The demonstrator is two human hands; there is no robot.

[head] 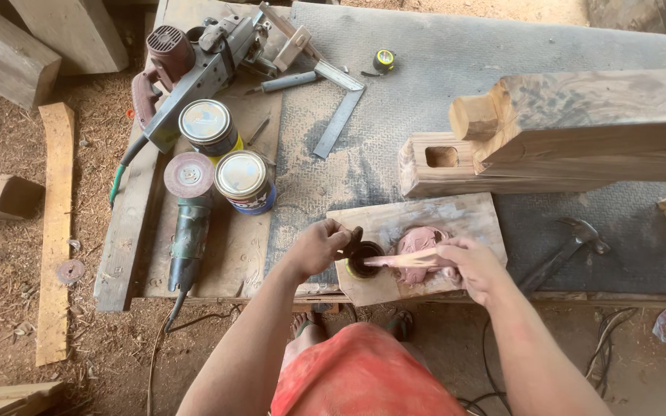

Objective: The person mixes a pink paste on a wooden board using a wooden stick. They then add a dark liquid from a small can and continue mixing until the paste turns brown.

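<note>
My left hand (pixel 319 245) grips the rim of a small open tin (pixel 363 260) that stands on a flat wooden board (pixel 468 214) at the bench's near edge. In my right hand (pixel 473 266) is a thin wooden stick (pixel 398 260), its tip reaching over the tin's mouth. A lump of pinkish paste (pixel 418 240) lies on the board just behind the stick.
Two closed cans (pixel 206 125) (pixel 244 179), an angle grinder (pixel 188 223) and an electric planer (pixel 194 65) lie to the left. A metal square (pixel 339 115) and tape measure (pixel 383 60) sit farther back. Timber with a tenon (pixel 580 115) and a hammer (pixel 568 245) are at right.
</note>
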